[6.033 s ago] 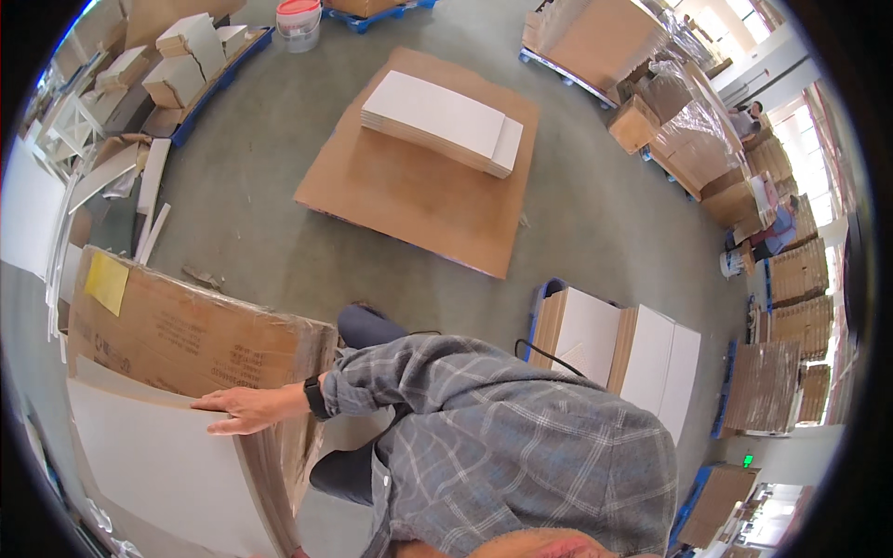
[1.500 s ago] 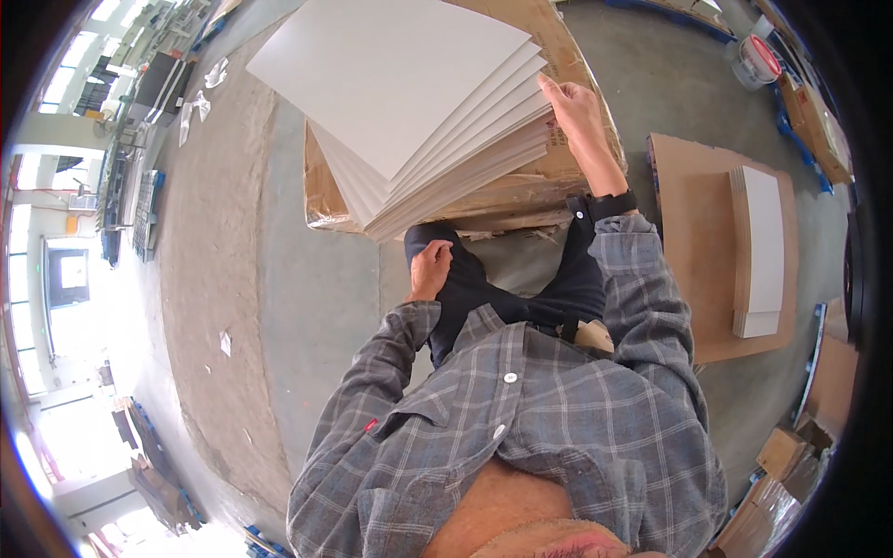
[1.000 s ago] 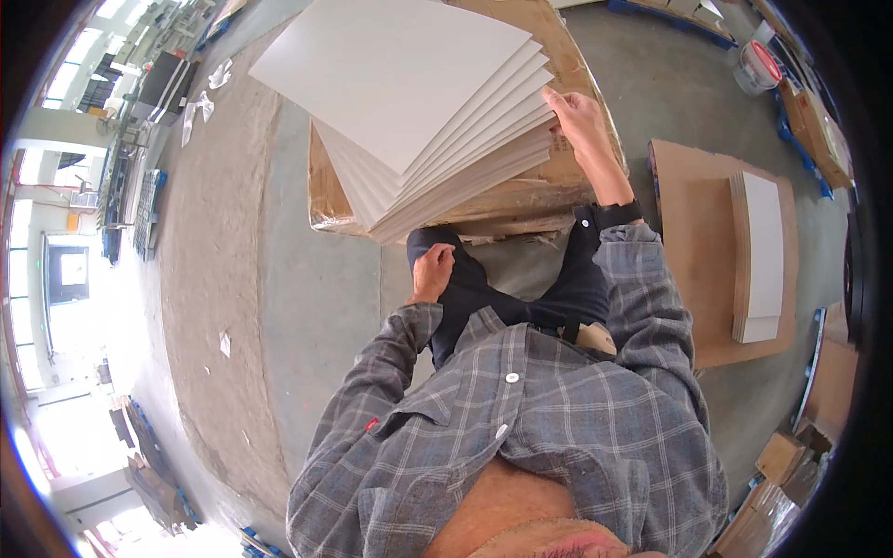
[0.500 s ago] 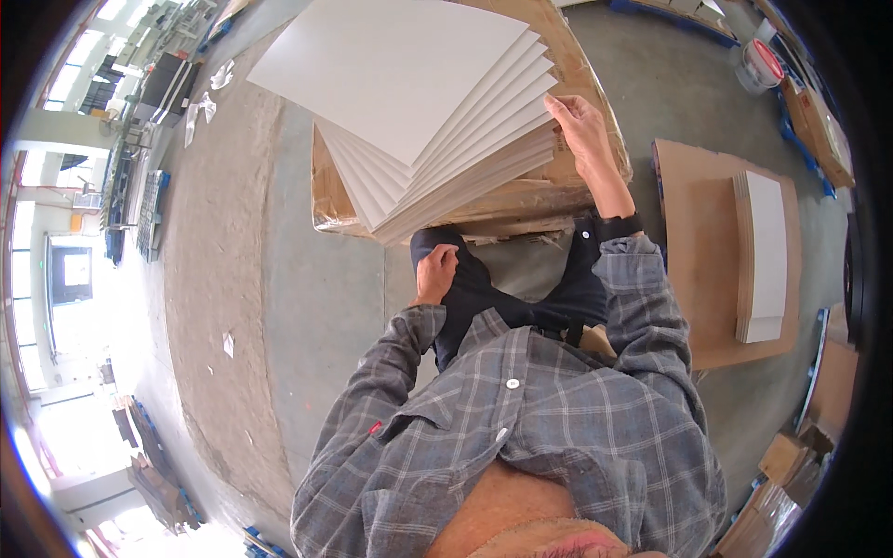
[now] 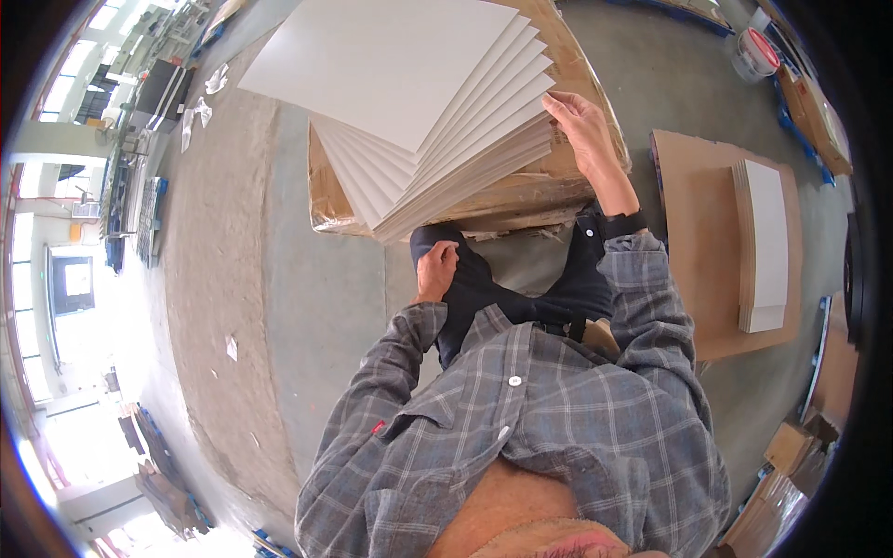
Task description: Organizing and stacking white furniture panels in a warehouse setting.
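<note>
A thick stack of white boards (image 5: 372,74) lies on a large cardboard box (image 5: 326,191). Its upper sheets are fanned out in a stepped twist. At the right-hand corner of the fan, the thumb and fingertips of my right hand (image 5: 581,126) pinch the edge of one white board (image 5: 521,100). How many sheets are between the fingers cannot be seen. My left hand (image 5: 435,270) rests on my left thigh near the knee, its fingers curled in, with nothing visible in it.
To the right, a smaller stack of white boards (image 5: 766,246) lies on a brown cardboard sheet (image 5: 698,242). A bucket with a red-rimmed lid (image 5: 761,51) stands far right beside a cardboard-topped pallet (image 5: 809,121). White scraps (image 5: 217,79) litter the concrete floor at left.
The whole view has turned and shifted slightly. My right hand stays at the fan's corner and my left hand stays on the thigh; the boards show no clear movement of their own.
</note>
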Demonstrator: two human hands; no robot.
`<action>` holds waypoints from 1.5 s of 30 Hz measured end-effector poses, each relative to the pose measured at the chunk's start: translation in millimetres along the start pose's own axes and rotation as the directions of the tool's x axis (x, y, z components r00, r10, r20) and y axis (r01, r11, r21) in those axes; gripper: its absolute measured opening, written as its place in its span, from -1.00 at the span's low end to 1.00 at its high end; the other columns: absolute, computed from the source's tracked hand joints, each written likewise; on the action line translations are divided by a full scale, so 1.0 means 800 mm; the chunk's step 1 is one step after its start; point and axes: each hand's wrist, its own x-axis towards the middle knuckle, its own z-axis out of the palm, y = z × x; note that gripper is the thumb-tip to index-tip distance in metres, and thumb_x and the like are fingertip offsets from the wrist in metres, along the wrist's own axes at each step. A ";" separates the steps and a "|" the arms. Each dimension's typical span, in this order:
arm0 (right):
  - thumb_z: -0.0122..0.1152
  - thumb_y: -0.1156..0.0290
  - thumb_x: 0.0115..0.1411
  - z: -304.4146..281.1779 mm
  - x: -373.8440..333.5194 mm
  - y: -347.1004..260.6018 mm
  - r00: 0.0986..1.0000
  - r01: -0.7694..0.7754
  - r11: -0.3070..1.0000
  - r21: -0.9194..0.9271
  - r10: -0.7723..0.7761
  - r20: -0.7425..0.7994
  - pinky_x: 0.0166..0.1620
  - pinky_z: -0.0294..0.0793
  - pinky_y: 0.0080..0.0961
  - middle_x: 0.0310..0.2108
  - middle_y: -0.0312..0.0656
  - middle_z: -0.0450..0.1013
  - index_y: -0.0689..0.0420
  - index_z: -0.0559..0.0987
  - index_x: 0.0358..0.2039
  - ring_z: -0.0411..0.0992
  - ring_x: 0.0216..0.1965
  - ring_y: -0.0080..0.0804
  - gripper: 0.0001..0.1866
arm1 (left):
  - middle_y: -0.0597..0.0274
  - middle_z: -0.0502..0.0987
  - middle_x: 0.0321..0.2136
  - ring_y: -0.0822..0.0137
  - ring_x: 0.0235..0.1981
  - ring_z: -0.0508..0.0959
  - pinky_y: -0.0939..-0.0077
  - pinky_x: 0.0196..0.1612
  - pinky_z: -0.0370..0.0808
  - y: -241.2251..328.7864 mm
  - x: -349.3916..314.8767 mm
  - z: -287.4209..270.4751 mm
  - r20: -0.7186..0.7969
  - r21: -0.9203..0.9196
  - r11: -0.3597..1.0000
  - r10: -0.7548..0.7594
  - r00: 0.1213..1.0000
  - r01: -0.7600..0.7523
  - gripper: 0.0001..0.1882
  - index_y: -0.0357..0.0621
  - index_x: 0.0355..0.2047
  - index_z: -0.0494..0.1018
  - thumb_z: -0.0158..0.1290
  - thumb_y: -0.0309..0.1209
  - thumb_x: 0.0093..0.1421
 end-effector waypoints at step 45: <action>0.21 0.00 0.13 -0.006 0.064 0.016 0.993 -0.084 0.964 -0.251 0.059 -0.105 -0.47 0.40 -0.56 -0.67 -0.31 0.35 0.20 0.50 -0.65 0.34 -0.59 -0.58 -0.51 | 0.16 0.57 -0.57 0.31 -0.53 0.58 0.48 -0.41 0.48 0.006 0.001 0.000 -0.004 -0.017 0.995 -0.098 0.995 0.098 -0.78 -0.13 -0.25 0.53 -0.05 -0.32 0.22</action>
